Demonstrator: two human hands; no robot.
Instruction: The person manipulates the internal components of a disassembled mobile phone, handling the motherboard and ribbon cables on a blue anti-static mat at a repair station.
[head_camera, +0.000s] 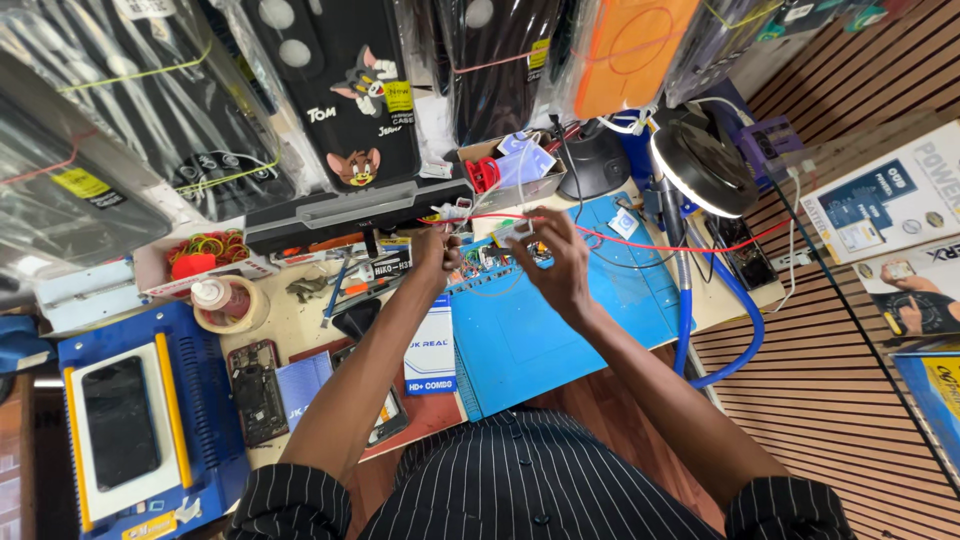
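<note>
White connector (512, 232): from my remote seat I see it pinched in the right hand, raised over the far edge of the blue mat, just past the scene's centre toward 12 o'clock.
Red wire (640, 241): runs from the hands out toward 3 o'clock, passing under the ring lamp.
Right hand (558, 262): fingers closed on the white connector, thumb and forefinger tips meeting around it.
Left hand (436, 250): just beside the right, at its 9 o'clock; fingers curled shut on the wire end with its small white plug (452, 211).
Blue mat (560, 330): lies on the table beneath both hands, small parts strewn along its far edge.
Ring lamp (703, 168): at 2 o'clock from the hands, round, black-rimmed, lit white, on a blue gooseneck.
Tape roll (232, 305): at 9 o'clock, well apart from the hands, a small white bottle standing in it.
Blue machine (150, 425): at 8 o'clock, a dark phone lying on its white plate.
Opened phone (257, 390): between the blue machine and my left forearm, insides showing.
Phone cases (350, 90): bagged, hanging across 12 o'clock, one black with cartoon cat and mouse.
</note>
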